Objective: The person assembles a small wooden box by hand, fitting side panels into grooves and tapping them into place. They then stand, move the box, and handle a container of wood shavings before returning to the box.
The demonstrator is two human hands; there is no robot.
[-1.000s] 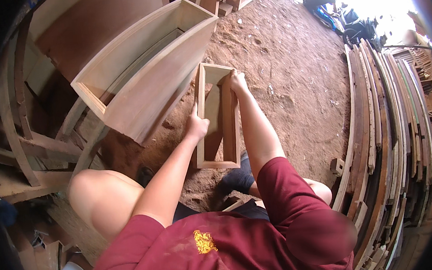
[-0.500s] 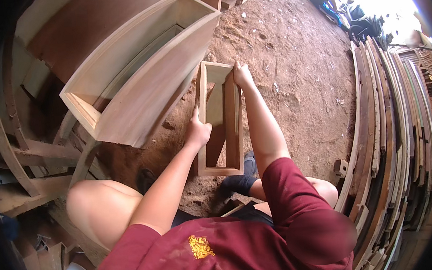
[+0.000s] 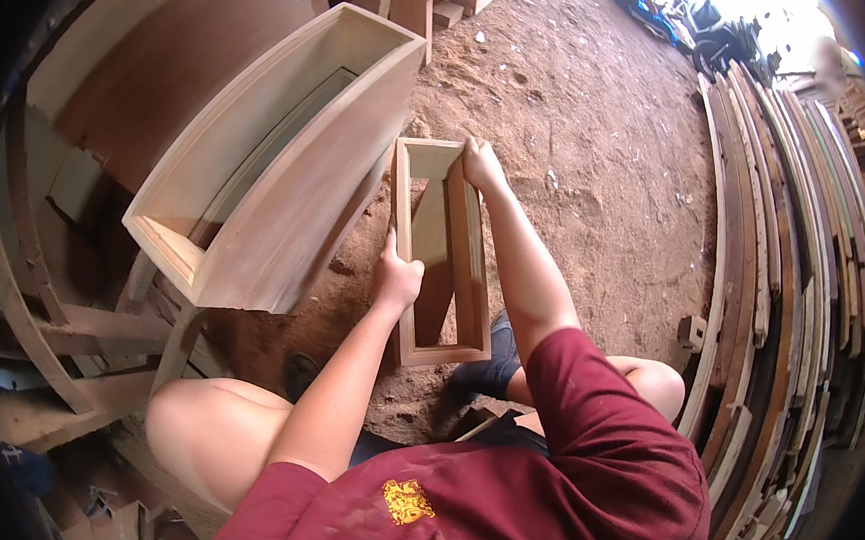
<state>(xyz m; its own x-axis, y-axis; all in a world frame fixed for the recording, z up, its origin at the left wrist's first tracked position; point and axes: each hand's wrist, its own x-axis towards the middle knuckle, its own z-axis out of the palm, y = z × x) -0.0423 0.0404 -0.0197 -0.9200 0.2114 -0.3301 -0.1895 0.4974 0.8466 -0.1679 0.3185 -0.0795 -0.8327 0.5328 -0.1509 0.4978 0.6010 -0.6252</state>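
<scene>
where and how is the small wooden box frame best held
The small wooden box frame is probably best taken by its two long side walls, one hand from each side: it is long and narrow, and runs forward between the left hand and right hand.

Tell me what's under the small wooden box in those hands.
Under the small wooden box, dirt floor shows around its edges, with a foot in dark footwear by its near right corner. Ground directly behind its walls is covered.
</scene>
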